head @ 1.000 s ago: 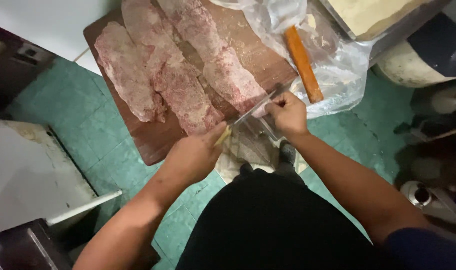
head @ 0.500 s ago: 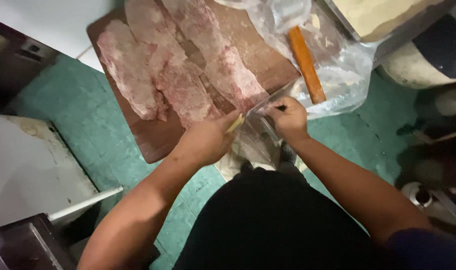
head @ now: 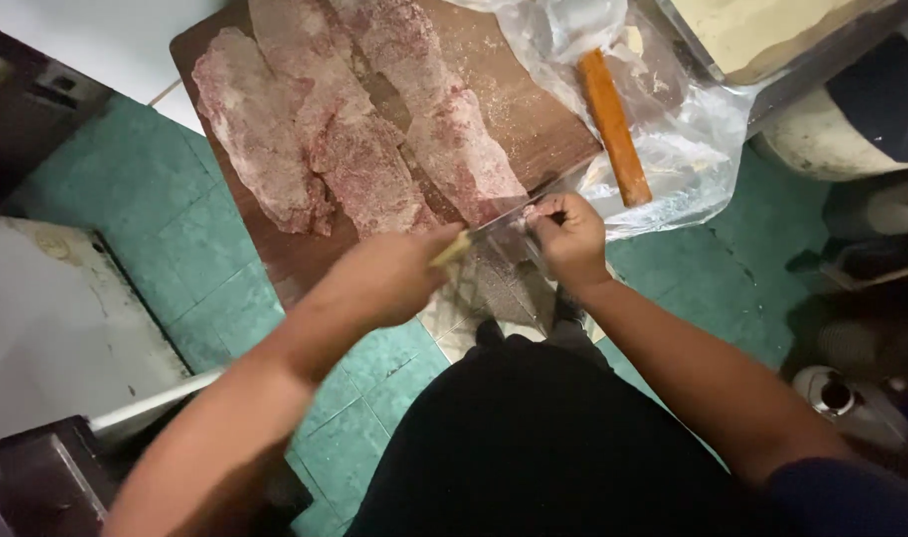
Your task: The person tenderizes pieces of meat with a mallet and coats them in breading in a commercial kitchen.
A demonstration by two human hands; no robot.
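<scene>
My left hand (head: 389,273) grips the pale handle of a knife (head: 479,234) at the near edge of a brown wooden board (head: 534,124). The blade points right toward my right hand (head: 568,234), whose fingers pinch the blade's far end. Three long slabs of raw, floured meat (head: 360,149) lie side by side on the board, just beyond both hands. The blade tip is hidden by my right fingers.
An orange wooden stick (head: 613,124) lies on a crumpled clear plastic sheet (head: 683,129) right of the board. A tray of pale flour (head: 762,30) sits at the top right. Green floor tiles (head: 146,219) lie below; a grey block (head: 46,328) stands at left.
My left hand has slid right along the board's near edge with the knife. My right hand has stayed at the blade's end.
</scene>
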